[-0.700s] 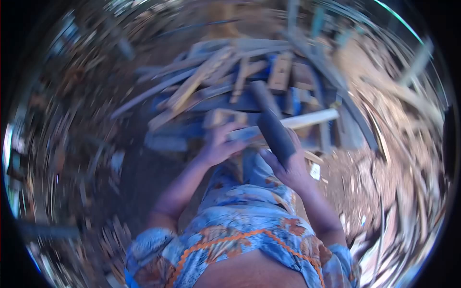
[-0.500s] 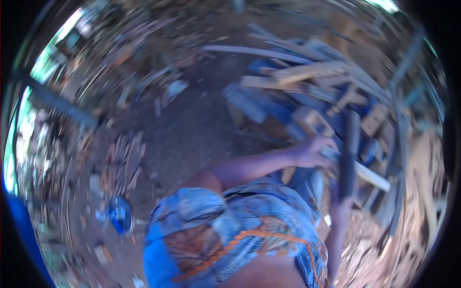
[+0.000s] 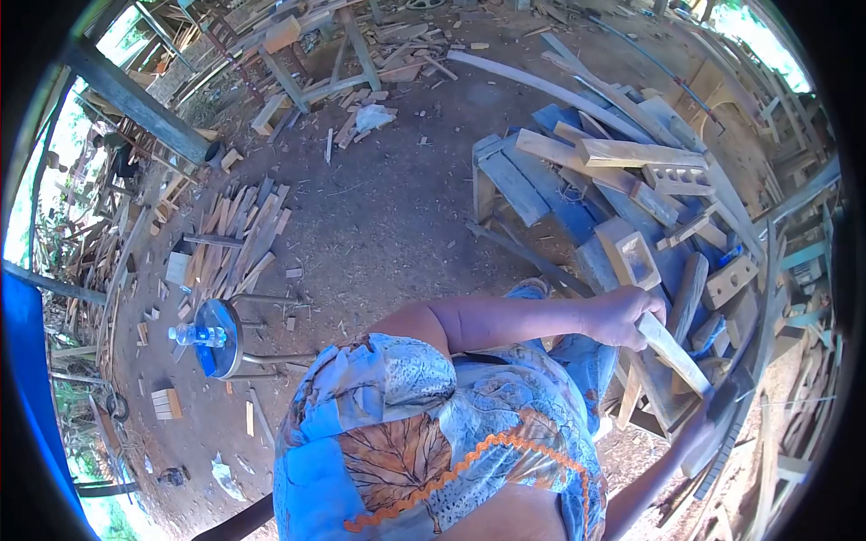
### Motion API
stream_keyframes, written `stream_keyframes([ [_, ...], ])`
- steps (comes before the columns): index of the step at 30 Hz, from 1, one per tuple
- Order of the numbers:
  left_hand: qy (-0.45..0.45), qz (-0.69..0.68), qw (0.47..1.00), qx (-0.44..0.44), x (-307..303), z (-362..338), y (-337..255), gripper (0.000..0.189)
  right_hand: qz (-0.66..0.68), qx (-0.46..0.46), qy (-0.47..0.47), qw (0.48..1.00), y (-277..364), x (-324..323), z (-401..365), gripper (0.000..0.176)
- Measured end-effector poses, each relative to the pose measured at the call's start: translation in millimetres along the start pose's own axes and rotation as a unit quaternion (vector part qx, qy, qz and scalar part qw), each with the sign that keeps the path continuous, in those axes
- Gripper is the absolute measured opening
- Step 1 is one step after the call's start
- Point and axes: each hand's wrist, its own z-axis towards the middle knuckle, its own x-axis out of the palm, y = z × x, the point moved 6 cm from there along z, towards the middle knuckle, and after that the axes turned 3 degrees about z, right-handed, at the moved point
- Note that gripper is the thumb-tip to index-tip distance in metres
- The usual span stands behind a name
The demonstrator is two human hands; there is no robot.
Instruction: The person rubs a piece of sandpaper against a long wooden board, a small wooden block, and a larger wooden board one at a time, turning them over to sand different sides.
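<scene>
My left hand point(image 3: 624, 317) reaches across from the left and is closed round one end of a pale piece of wood point(image 3: 675, 355). That piece slants down to the right, its far end near my right hand point(image 3: 696, 427). My right hand is wrapped on a dark, bar-like object point(image 3: 727, 397) at the lower right; its exact kind I cannot tell. Just beyond my hands stands a low wooden workbench point(image 3: 514, 185) heaped with lumber. On it lie a hollowed wooden block point(image 3: 629, 254), a block with holes point(image 3: 731, 281) and a thick pale beam point(image 3: 640, 153).
A round stool point(image 3: 236, 338) at the left carries a plastic water bottle point(image 3: 197, 335). Behind it lies a pile of wood strips point(image 3: 236, 230). A thick post point(image 3: 135, 104) slants at upper left. Offcuts lie scattered over the dirt floor point(image 3: 379, 216).
The view has steadied and shifted. The dark object has swung from upright beside the pale wood to farther right and lower, with my right hand. My left hand still grips the pale wood.
</scene>
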Motion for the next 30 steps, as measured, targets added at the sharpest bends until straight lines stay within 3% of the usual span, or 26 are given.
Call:
stream_keyframes([
  [1, -0.004, -0.013, 1.0, -0.007, -1, 0, 1, 0.037, 0.006, -0.021, 0.001, 1.0, 56, 7, -9, 0.057],
  [2, -0.006, -0.025, 1.0, -0.014, 0, 0, 2, 0.038, 0.011, -0.041, 0.002, 0.999, 62, 5, -11, 0.057],
  [4, 0.002, -0.053, 0.998, -0.04, -1, 0, -2, 0.038, 0.275, -0.055, 0.131, 0.951, 185, 0, -41, 0.05],
  [5, 0.005, -0.079, 0.995, -0.066, 0, 0, -2, 0.038, 0.292, -0.083, 0.162, 0.939, 226, -4, -58, 0.05],
  [6, 0.007, -0.08, 0.995, -0.065, 1, -1, -4, 0.038, 0.308, -0.113, 0.194, 0.925, 248, -6, -68, 0.051],
  [9, -0.017, 0.006, 0.999, -0.044, -5, 0, -8, 0.038, 0.33, -0.151, 0.168, 0.916, 247, -3, -72, 0.047],
  [12, -0.019, -0.001, 1.0, -0.025, -4, -1, 0, 0.038, 0.328, -0.095, 0.136, 0.93, 188, 1, -46, 0.045],
  [16, -0.006, -0.019, 0.999, -0.043, -3, 1, 2, 0.037, 0.199, 0.072, -0.011, 0.977, 25, -16, -4, 0.043],
  [18, -0.002, -0.017, 0.999, -0.044, -2, 2, 3, 0.037, 0.033, 0.178, 0.056, 0.982, -129, -7, 13, 0.047],
  [19, -0.001, -0.012, 0.999, -0.045, -2, 2, 4, 0.037, 0.008, -0.031, -0.023, 0.999, -84, -26, 10, 0.067],
  [20, 0.0, -0.013, 0.999, -0.044, -1, 2, 5, 0.037, 0.007, -0.031, -0.024, 0.999, -79, -36, 18, 0.067],
  [22, 0.005, -0.004, 0.999, -0.04, 0, 2, 5, 0.038, -0.193, 0.14, 0.117, 0.964, -94, -34, 25, 0.035],
  [23, 0.006, -0.003, 0.999, -0.04, 1, 2, 5, 0.038, -0.192, 0.141, 0.116, 0.964, -89, -30, 29, 0.035],
  [25, 0.011, 0.007, 0.999, -0.032, 1, 1, 3, 0.037, -0.057, 0.343, 0.072, 0.935, -101, -26, 26, 0.046],
  [26, 0.012, 0.007, 0.999, -0.031, 0, 1, 3, 0.037, -0.057, 0.344, 0.071, 0.935, -105, -18, 21, 0.046],
  [28, 0.012, 0.011, 1.0, -0.027, -1, 0, 1, 0.036, -0.029, 0.147, -0.077, 0.986, -69, -16, 16, 0.082],
  [29, 0.016, 0.011, 0.999, -0.027, -1, 0, 1, 0.036, 0.015, 0.15, -0.089, 0.985, -51, -8, 7, 0.078],
  [30, 0.02, 0.006, 0.999, -0.036, 0, 0, 1, 0.038, 0.046, 0.091, -0.077, 0.992, -52, 8, 3, 0.062],
])
